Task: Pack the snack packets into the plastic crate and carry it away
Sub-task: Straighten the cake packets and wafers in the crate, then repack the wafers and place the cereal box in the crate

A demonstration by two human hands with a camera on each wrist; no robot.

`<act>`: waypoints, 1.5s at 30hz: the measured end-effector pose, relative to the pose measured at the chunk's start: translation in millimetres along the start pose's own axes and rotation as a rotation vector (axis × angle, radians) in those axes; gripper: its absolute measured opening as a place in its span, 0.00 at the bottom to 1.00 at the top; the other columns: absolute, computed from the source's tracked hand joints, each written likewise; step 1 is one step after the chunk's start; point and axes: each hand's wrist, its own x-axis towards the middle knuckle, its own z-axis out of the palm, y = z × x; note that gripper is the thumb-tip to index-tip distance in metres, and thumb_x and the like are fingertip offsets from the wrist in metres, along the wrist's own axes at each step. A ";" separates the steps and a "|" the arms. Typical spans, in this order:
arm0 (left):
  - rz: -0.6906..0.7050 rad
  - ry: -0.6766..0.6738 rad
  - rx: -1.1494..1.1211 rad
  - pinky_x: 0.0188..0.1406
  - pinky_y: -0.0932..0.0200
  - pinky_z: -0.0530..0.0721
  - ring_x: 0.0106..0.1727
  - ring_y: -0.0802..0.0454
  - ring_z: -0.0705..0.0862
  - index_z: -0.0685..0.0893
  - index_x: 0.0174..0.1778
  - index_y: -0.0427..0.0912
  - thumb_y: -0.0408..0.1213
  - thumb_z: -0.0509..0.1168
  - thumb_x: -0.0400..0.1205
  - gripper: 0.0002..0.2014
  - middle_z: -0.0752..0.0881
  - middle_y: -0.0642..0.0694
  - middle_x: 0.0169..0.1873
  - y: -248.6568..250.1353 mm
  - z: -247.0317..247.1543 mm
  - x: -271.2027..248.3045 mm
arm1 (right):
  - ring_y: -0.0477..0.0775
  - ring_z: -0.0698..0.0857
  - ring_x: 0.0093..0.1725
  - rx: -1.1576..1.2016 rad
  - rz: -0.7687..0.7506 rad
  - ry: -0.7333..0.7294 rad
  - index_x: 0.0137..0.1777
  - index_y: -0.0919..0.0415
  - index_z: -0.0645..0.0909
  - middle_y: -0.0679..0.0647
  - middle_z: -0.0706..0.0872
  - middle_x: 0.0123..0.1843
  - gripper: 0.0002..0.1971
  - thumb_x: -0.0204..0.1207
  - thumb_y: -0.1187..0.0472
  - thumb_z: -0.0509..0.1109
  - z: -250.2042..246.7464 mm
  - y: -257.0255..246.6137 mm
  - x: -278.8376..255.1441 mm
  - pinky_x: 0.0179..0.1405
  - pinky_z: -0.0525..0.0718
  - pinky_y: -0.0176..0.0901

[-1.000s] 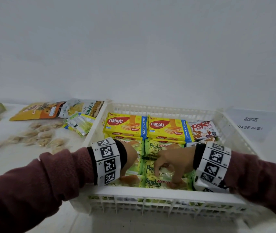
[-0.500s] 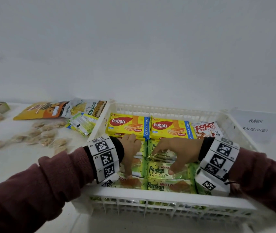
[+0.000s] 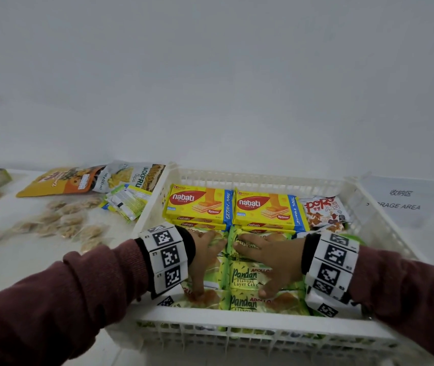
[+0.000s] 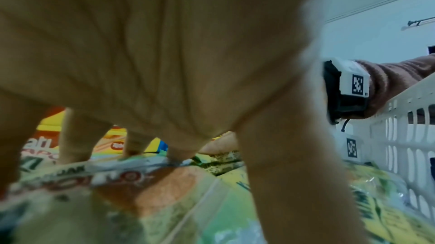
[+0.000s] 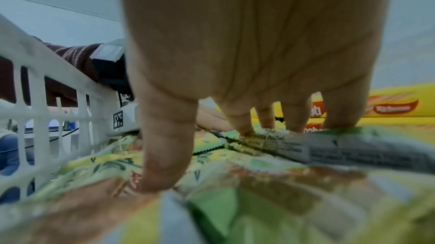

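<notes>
A white plastic crate (image 3: 260, 331) sits in front of me, filled with snack packets. Yellow Nabati wafer packs (image 3: 200, 203) lie at its far side, a red-and-white Popo packet (image 3: 325, 211) at the far right, green Pandan cake packets (image 3: 245, 278) in the near half. Both hands lie spread on the green packets: my left hand (image 3: 206, 256) on the left column, my right hand (image 3: 268, 262) on the right column. In the left wrist view my left fingers (image 4: 75, 142) press down on a packet (image 4: 146, 192). My right fingers (image 5: 242, 119) and thumb rest on packets (image 5: 259, 183) too.
On the white table left of the crate lie an orange pouch (image 3: 62, 180), a jackfruit chips bag (image 3: 134, 175), a small green-yellow packet (image 3: 128, 202) and several clear-wrapped snacks (image 3: 52, 223). A "STORAGE AREA" sign (image 3: 400, 199) lies to the right. A white wall rises behind.
Both hands have slid from the near green packets toward the middle of the crate and flattened out. The right hand, earlier curled on a packet, now lies spread.
</notes>
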 end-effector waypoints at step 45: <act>0.138 0.751 -0.795 0.50 0.67 0.74 0.54 0.57 0.76 0.73 0.72 0.45 0.42 0.65 0.81 0.23 0.77 0.44 0.67 -164.9 19.2 -182.7 | 0.40 0.82 0.55 0.121 0.048 0.248 0.75 0.44 0.65 0.45 0.78 0.67 0.25 0.78 0.46 0.63 -179.4 -187.3 -30.2 0.54 0.75 0.27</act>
